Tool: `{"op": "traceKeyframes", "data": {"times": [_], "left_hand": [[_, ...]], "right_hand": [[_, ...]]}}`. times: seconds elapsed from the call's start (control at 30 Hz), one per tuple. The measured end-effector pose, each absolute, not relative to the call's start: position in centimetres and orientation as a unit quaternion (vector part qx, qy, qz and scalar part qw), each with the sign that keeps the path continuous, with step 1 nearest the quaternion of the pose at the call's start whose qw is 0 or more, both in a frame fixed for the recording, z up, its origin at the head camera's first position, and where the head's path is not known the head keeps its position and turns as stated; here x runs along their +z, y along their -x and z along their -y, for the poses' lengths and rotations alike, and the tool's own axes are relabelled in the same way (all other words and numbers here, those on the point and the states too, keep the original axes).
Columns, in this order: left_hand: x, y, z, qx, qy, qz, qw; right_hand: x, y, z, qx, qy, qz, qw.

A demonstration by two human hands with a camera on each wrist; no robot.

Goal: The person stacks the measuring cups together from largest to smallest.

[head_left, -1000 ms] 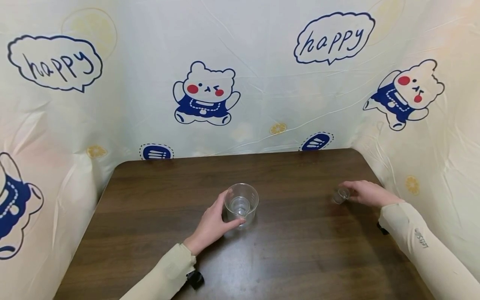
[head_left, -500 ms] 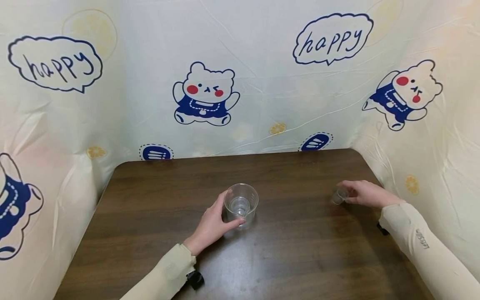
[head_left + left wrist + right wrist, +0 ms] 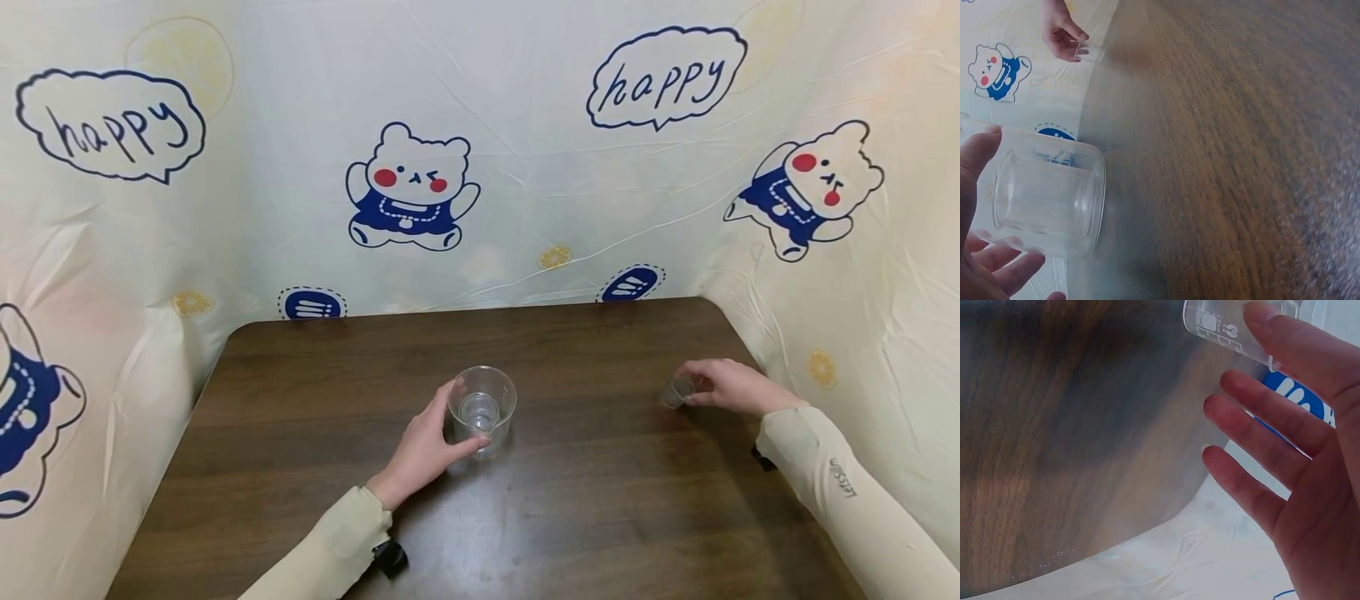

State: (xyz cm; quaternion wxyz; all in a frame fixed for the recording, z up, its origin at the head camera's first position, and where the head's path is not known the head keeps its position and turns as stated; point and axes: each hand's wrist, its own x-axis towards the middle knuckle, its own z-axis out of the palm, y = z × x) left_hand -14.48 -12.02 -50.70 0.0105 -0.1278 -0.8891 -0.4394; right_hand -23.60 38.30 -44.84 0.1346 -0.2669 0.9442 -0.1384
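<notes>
Near the middle of the wooden table (image 3: 585, 492), my left hand (image 3: 423, 450) holds a large clear beaker (image 3: 504, 396), thumb on the near side and fingers round the far side. A smaller clear beaker (image 3: 478, 410) sits nested inside it; the left wrist view shows both walls, upright on the table. Off to the right, my right hand (image 3: 731, 386) pinches a small beaker (image 3: 677, 392) between thumb and forefinger. White markings show on this small beaker (image 3: 1222, 328) in the right wrist view, where the other fingers (image 3: 1260, 440) are spread apart from it.
A pale printed curtain (image 3: 525, 100) with bears and "happy" bubbles closes off the back and both sides of the table. The table's right edge runs close beside my right hand. Each sleeve has a dark strap piece (image 3: 390, 558) at the wrist.
The small beaker in my right hand has shifted very slightly to the left. My left hand and the nested beakers stay in place.
</notes>
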Motion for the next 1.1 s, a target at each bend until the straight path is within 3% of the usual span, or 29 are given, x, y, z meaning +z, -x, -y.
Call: {"op": "traceKeyframes", "data": {"times": [0.2,1.1], "left_hand": [[-50.7,14.7,12.0,-0.435,0.125,0.892,0.007],[-51.0,14.6,12.2,-0.437,0.122,0.891,0.0]], "right_hand": [[-44.8,23.7,-38.2,-0.129,0.282,-0.945,0.108],[-42.0,22.6,-34.0,-0.111,0.315,-0.938,0.089]]}}
